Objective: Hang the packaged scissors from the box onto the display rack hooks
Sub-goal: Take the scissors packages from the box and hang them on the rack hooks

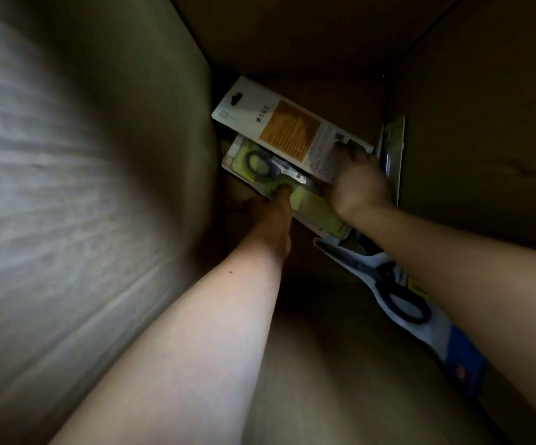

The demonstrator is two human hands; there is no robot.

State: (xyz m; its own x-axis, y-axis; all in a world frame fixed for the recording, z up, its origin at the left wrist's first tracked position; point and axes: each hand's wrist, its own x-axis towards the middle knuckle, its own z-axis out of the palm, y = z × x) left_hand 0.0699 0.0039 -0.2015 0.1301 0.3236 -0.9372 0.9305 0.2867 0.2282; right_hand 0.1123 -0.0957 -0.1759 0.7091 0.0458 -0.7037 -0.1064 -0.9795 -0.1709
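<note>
1. Head view looks down into a deep, dim cardboard box point(324, 43). The scissors packs lie at its bottom, in the middle of the frame, and no rack shows.
2. Risk: the white pack point(279, 123), back side up, overlaps the green pack point(260, 165). If both are pulled at once, I judge one could catch on the other and slip loose.
3. Risk: the white pack is held at the end away from its hang hole, which points toward the upper left. It would likely need a re-grip before hooking.
4. Risk: the right forearm crosses the blue pack point(398, 293) at lower right and could drag it along.
5. Left hand point(270, 210): the thumb presses on the green pack's face and the fingers are hidden beneath. It seems to pinch the edge.
6. Right hand point(359, 184): the fingers are curled closed over the white pack's near end, gripping it.
</note>
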